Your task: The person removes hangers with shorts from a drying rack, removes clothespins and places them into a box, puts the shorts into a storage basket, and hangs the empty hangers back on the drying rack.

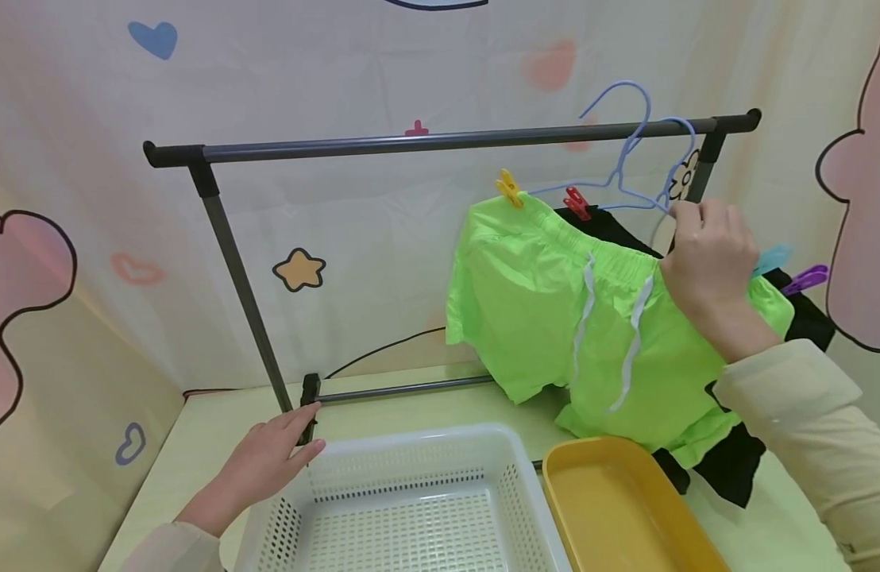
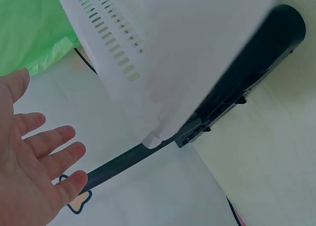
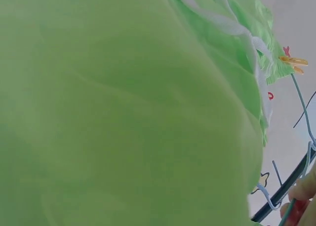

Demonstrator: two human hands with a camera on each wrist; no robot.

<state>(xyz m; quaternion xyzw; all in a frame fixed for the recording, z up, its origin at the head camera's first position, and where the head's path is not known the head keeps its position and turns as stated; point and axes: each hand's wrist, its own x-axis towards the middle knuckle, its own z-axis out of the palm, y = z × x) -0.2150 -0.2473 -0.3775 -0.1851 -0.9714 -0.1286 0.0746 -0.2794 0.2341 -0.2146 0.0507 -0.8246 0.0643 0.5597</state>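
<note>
My right hand (image 1: 712, 258) grips the wire of a blue hanger (image 1: 615, 171) near the right end of the rack rail. Bright green shorts (image 1: 533, 294) with white drawstrings hang from it, a yellow clothespin (image 1: 507, 188) at their left waist corner. In the right wrist view, fingers (image 3: 303, 189) pinch the wire while green cloth fills most of the frame. Behind the green shorts hang black shorts (image 1: 611, 228), mostly hidden, with a red clothespin (image 1: 577, 203). My left hand (image 1: 264, 457), fingers spread, is beside the rack's left foot and the basket's far left corner.
A dark clothes rack (image 1: 411, 143) spans the table. In front stand a white perforated basket (image 1: 404, 441) and a yellow tray (image 1: 619, 492), side by side. Purple (image 1: 804, 280) and light blue (image 1: 772, 260) clothespins show at right. A printed curtain (image 1: 383, 238) hangs behind.
</note>
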